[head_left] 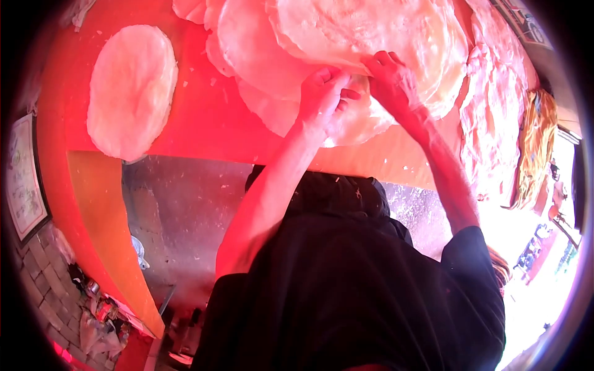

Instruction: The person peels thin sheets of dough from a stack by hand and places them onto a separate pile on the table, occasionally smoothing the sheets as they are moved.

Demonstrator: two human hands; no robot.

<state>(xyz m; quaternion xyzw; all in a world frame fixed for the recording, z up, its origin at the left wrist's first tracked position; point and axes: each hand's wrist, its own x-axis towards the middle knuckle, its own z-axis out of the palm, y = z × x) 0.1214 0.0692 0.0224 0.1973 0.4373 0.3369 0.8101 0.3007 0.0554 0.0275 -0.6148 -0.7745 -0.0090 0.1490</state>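
Several large, thin round flatbreads lie overlapping at the top of the view. At the near edge of the top one, my left hand is closed with thumb and fingers pinching the rim. Just to its right, my right hand has its fingers curled over the same edge, which looks slightly raised between the two hands. Parts of the fingertips are hidden by the hands. A lower flatbread shows beneath my wrists. Apart from the pile, an oval flatbread lies flat at the left.
The orange-red table has crumbs on it, and its front edge runs before my body. Crumpled pale cloth or plastic sheeting and a yellow cloth hang at the right. A framed sheet and clutter are at the left.
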